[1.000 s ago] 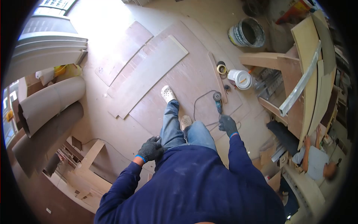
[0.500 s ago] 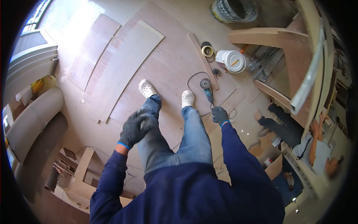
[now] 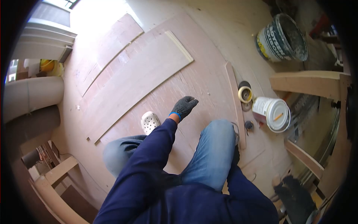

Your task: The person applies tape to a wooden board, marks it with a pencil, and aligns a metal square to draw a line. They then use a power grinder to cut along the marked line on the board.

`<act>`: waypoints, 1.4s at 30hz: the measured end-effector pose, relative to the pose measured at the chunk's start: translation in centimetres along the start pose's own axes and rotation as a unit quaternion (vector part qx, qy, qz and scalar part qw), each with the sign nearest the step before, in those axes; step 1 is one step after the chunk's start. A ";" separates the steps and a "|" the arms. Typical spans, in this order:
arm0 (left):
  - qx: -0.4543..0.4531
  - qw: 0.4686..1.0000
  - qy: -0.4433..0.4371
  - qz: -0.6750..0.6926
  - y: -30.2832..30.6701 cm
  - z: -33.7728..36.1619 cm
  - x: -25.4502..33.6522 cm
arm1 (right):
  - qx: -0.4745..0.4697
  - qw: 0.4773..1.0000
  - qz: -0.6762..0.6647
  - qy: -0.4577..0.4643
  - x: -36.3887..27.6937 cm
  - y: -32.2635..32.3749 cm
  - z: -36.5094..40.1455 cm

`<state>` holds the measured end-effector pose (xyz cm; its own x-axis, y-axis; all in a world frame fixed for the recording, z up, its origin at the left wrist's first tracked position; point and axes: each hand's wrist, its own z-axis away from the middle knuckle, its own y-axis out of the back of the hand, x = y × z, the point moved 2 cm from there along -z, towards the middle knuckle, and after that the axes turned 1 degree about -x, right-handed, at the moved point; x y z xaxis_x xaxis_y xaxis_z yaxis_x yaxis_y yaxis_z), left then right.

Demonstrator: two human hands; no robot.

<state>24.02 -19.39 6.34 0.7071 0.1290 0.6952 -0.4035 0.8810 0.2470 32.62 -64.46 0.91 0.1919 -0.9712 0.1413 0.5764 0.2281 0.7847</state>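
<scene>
My left hand [image 3: 184, 106], in a dark grey knit glove with a blue cuff, hangs in front of me over the brownish floor sheet [image 3: 175, 80]. Its fingers are curled in, with nothing visible in them. Only a dark sliver of my right hand [image 3: 235, 155] shows beside my bent right knee; its fingers are hidden. Past that same knee a small part of the angle grinder [image 3: 236, 135] peeks out, near a narrow wooden strip [image 3: 235, 97]. Whether my right hand touches the grinder cannot be seen.
Right of the strip stand a tape roll [image 3: 245, 94], a white lidded bucket [image 3: 274, 114] and a larger dirty bucket [image 3: 274, 43]. A long pale board [image 3: 141, 82] lies at left. Wooden frames [image 3: 305, 84] and another person's dark-clothed leg [image 3: 294, 198] are at right.
I have bent down, and my knees are higher in view. My left hand has swung to the right and forward. My right hand and most of the grinder have gone behind my knee.
</scene>
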 end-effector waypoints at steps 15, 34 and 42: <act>0.207 0.942 -0.245 0.101 2.4 7.8 16.1 | -0.196 0.791 -0.474 0.333 -15.4 20.0 -0.6; 0.254 0.797 -0.269 0.478 6.0 14.4 18.6 | -0.035 0.785 -0.232 0.574 -27.4 29.7 7.6; 0.152 0.898 -0.382 -0.156 5.0 22.0 22.5 | -0.450 0.538 -0.529 0.478 -26.7 33.9 8.0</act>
<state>25.14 -22.08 38.10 0.2545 -0.5551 0.7919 -0.4772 0.6401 0.6021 40.71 -31.33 28.59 -0.5486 -0.2088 -0.8096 0.8333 -0.0572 -0.5499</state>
